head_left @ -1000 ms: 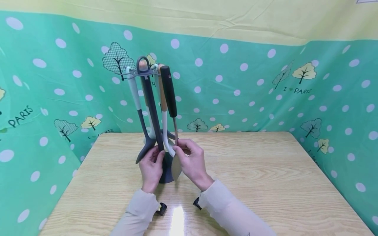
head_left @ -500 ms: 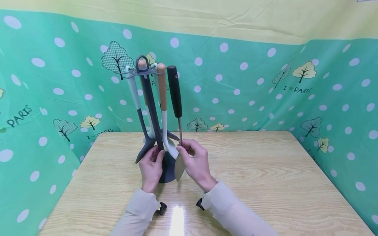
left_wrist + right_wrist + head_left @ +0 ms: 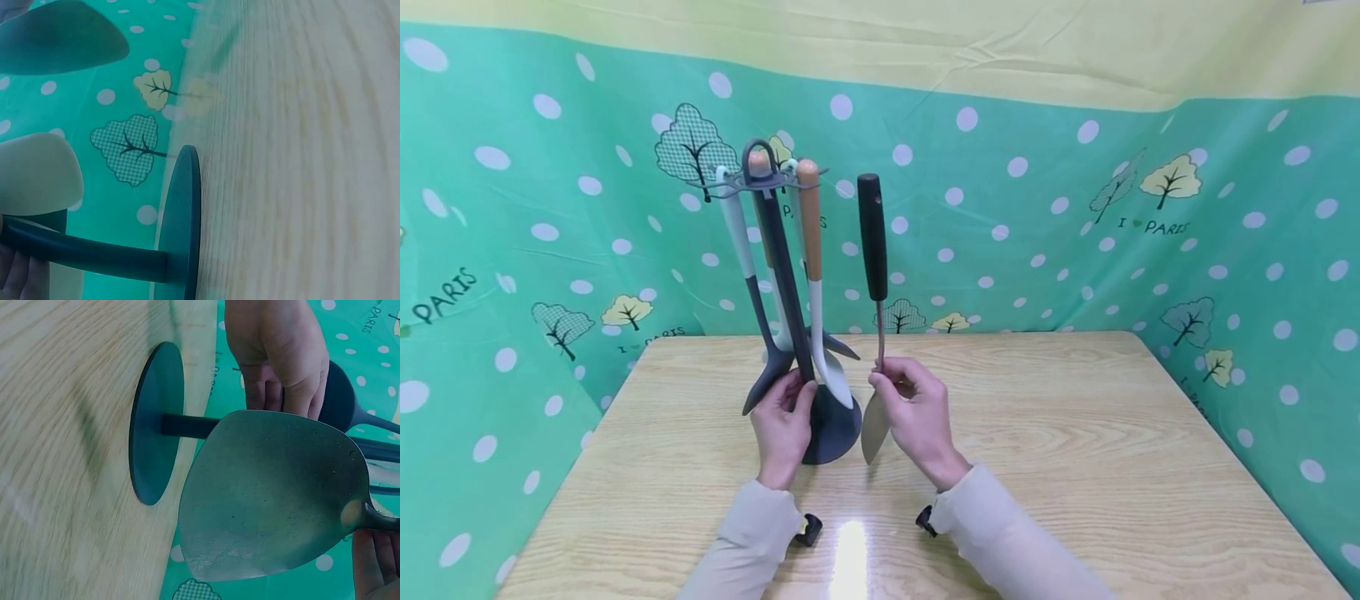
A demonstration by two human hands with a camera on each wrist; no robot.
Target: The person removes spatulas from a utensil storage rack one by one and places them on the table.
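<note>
A dark utensil stand (image 3: 785,283) rises from a round base (image 3: 837,433) on the table, with several utensils hanging from its top ring. My left hand (image 3: 783,429) grips the pole low down, beside the dark head of a mint-handled utensil (image 3: 737,237). To the right of the stand, my right hand (image 3: 917,417) pinches the thin metal neck of a spatula (image 3: 873,237). Its black handle points up, apart from the ring, and its blade hangs down close over the table. In the right wrist view the broad metal blade (image 3: 275,494) overlaps part of the pole.
A white utensil with a wooden handle (image 3: 810,225) hangs on the stand's right side. The wood-grain table (image 3: 1060,433) extends to both sides. Behind it hangs a green dotted cloth (image 3: 1000,200). Small black devices sit under both wrists, near the sleeves.
The right hand has carried the spatula to the right, away from the stand, its handle turning more upright. More of the stand's base now shows. The left hand has kept its grip on the pole.
</note>
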